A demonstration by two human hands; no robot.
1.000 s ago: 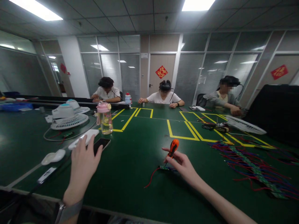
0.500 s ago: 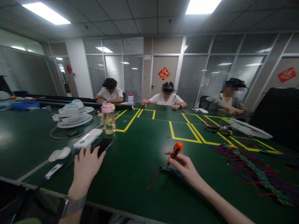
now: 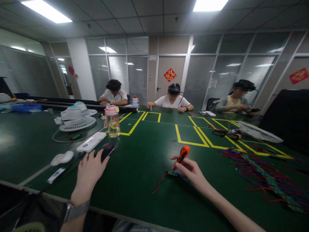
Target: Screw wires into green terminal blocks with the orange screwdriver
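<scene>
My right hand (image 3: 193,172) is closed around an orange-and-black screwdriver (image 3: 184,153), held tilted with its handle up. Its shaft points down at a small green circuit board (image 3: 172,173) on the table; whether the tip touches is too small to tell. A red wire (image 3: 158,184) trails from the board's left end, and my fingers partly cover its right side. My left hand (image 3: 90,174) lies palm down with fingers spread, its fingertips over the near end of a dark phone (image 3: 107,151). Just beyond sits a white power-bank-like device (image 3: 91,142).
A pink-lidded bottle (image 3: 113,124) stands beyond my left hand, with white fan parts (image 3: 78,123) farther left. Wired circuit boards (image 3: 267,177) lie in a long row at right. Yellow tape (image 3: 193,144) marks the green table. Three people sit across it.
The view has shifted slightly. Both hands keep nearly the same places, and the screwdriver stays over the board. The person at far right has raised their hands, with a dark object in them.
</scene>
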